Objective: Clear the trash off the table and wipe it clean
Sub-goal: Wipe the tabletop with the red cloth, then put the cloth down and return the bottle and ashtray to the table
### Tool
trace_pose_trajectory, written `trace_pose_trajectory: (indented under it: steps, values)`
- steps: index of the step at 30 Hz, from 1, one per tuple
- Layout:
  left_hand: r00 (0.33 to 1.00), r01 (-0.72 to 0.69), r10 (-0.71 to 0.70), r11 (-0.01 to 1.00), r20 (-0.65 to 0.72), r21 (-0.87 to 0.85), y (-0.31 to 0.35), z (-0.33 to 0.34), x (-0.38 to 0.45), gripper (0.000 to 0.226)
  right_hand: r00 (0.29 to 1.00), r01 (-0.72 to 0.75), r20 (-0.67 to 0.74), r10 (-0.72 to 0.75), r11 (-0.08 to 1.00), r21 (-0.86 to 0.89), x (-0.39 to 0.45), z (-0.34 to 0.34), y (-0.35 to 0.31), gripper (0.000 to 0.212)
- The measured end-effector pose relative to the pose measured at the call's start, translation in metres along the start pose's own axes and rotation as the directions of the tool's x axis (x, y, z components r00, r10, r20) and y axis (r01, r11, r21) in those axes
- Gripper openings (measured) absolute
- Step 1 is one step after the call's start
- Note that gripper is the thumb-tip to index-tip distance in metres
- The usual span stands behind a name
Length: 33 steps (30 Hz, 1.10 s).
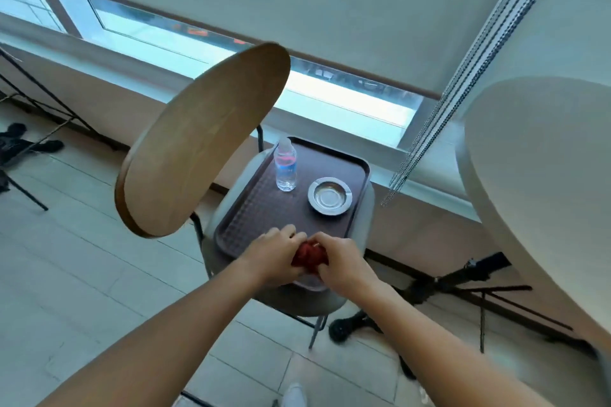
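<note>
Your left hand (pixel 276 254) and right hand (pixel 339 261) both clutch a crumpled red wad (pixel 309 254), cloth or wrapper you can't tell, over the near edge of the tray (pixel 251 218) on the chair (pixel 330 302). A bottle (pixel 285 167) and ashtray (pixel 329 196) stand farther back. The table (pixel 542 182) shows bare at right, so clearing looks largely done and wiping probably remains. The bottle's label is unreadable.

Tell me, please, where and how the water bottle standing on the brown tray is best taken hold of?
Grip the water bottle around its straight labelled middle, coming in from the near side. It stands upright at the tray's far edge, apart from the metal ashtray, so the way looks open; the cap looks too narrow.
</note>
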<state>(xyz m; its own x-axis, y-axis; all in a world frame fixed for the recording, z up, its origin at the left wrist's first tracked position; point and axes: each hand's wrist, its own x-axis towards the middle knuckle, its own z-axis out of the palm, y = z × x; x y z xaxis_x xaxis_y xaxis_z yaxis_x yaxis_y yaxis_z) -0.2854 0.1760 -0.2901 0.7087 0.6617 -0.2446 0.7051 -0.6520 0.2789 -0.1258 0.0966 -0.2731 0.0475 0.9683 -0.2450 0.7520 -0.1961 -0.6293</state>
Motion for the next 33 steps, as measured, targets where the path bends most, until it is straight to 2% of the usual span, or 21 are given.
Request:
trace_pose_trajectory:
  steps: [7, 10, 13, 15, 16, 18, 20, 23, 26, 29, 33]
  values:
    - [0.984, -0.177, 0.168, 0.969, 0.065, 0.173, -0.030, 0.021, 0.039, 0.045, 0.997, 0.060, -0.034, -0.075, 0.949, -0.311, 0.030, 0.016, 0.046, 0.032]
    - [0.963, -0.268, 0.270, 0.938, 0.023, 0.218, -0.044, 0.018, 0.048, 0.050, 0.967, 0.143, -0.127, -0.219, 0.887, -0.440, 0.033, 0.022, 0.060, 0.029]
    - [0.934, -0.331, 0.354, 0.903, -0.040, 0.274, -0.058, 0.030, 0.048, 0.060, 0.895, 0.232, -0.193, -0.401, 0.790, -0.568, 0.032, 0.039, 0.066, 0.028]
    - [0.936, -0.344, 0.351, 0.903, 0.018, 0.258, -0.064, 0.045, 0.041, 0.065, 0.871, 0.265, -0.177, -0.459, 0.740, -0.618, 0.028, 0.058, 0.074, 0.031]
    - [0.938, -0.346, 0.336, 0.908, 0.085, 0.237, -0.065, 0.052, 0.037, 0.068, 0.884, 0.285, -0.121, -0.451, 0.726, -0.626, 0.024, 0.070, 0.079, 0.040]
    - [0.925, -0.345, 0.299, 0.919, 0.235, 0.191, -0.069, 0.062, 0.030, 0.075, 0.938, 0.297, 0.036, -0.346, 0.742, -0.601, 0.016, 0.089, 0.089, 0.047]
    - [0.921, -0.319, 0.266, 0.934, 0.285, 0.159, -0.072, 0.065, 0.025, 0.078, 0.972, 0.233, 0.106, -0.210, 0.803, -0.549, 0.009, 0.098, 0.092, 0.055]
    - [0.927, -0.285, 0.230, 0.945, 0.296, 0.159, -0.073, 0.070, 0.019, 0.074, 0.977, 0.209, 0.152, -0.150, 0.813, -0.544, 0.005, 0.099, 0.089, 0.073]
    - [0.938, -0.239, 0.181, 0.955, 0.294, 0.174, -0.068, 0.073, 0.016, 0.071, 0.972, 0.224, 0.189, -0.141, 0.805, -0.549, 0.003, 0.098, 0.088, 0.076]
    - [0.949, -0.164, 0.123, 0.979, 0.289, 0.119, -0.059, 0.066, 0.019, 0.060, 0.965, 0.221, 0.236, -0.113, 0.834, -0.505, 0.004, 0.087, 0.078, 0.080]
    - [0.958, -0.041, 0.018, 0.996, 0.288, 0.075, -0.045, 0.045, 0.020, 0.059, 0.970, 0.185, 0.224, -0.095, 0.886, -0.426, 0.008, 0.058, 0.059, 0.063]
